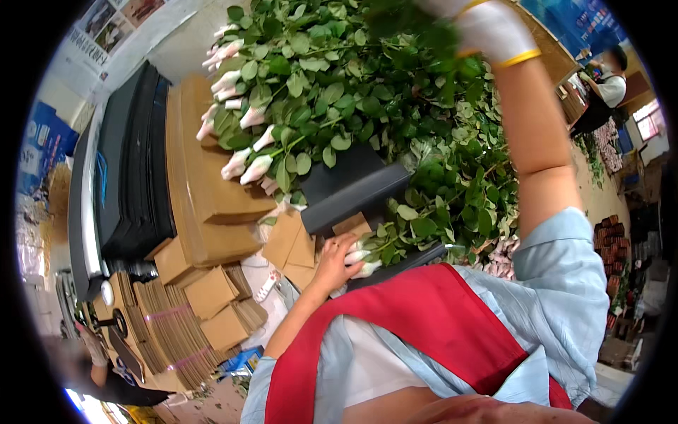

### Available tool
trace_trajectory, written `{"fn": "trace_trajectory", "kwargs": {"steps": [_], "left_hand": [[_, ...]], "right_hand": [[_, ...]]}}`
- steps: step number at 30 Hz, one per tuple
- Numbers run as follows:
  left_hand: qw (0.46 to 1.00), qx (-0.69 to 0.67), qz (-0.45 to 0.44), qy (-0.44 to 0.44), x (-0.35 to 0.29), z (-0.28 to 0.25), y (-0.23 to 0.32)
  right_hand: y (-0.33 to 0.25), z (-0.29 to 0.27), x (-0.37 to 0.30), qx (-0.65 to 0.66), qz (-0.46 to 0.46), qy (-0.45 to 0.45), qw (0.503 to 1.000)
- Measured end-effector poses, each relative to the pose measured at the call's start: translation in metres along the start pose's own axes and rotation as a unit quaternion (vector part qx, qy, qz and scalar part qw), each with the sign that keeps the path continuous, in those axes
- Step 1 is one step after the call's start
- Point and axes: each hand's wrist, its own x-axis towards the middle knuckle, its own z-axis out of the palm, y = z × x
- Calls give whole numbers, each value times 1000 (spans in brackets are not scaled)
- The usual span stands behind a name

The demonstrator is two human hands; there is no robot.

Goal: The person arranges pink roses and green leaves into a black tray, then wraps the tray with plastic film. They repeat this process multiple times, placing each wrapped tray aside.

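My bare left hand (335, 264) is closed at the heads of a few roses in white net sleeves (366, 267), low in the middle. Their leafy stems run right from it along a dark grey trough (360, 189). High at the upper right, my right hand (487, 30) wears a white glove with a yellow cuff. It is smeared by motion, its fingers partly beyond the top edge. Blurred dark leaves (417, 35) hang beside it, and I cannot tell whether it holds them. A big heap of sleeved roses (332, 92) lies beyond, heads to the left.
Brown cardboard pieces (288, 239) lie left of my left hand. Further left are a large carton (201, 162), stacked black sheets (134, 162) and bundled flat cardboard (173, 321). One person (609, 88) stands at far right; another person's arm (97, 353) shows at lower left.
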Motion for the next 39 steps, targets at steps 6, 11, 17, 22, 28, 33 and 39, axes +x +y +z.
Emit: {"fn": "trace_trajectory", "kwargs": {"steps": [6,11,17,22,28,33,39], "left_hand": [[999,9,31,19,11,5,0],[989,-116,-81,29,6,6,6],[987,-131,-73,59,-12,15,-7],[997,-23,-36,66,-4,15,-5],[980,135,-33,141,-10,10,9],[994,48,0,95,1,3,-6],[995,-37,-23,87,-3,6,-8]], "right_hand": [[125,-14,-92,224,189,-127,948],[106,-84,-111,354,86,-76,928],[-93,-137,-162,637,-213,-195,715],[-214,-110,-243,635,-213,-367,645],[-232,-94,-243,599,-286,-395,635],[-187,-109,-210,641,-343,-306,615],[-119,-134,-154,732,-404,-259,484]]}}
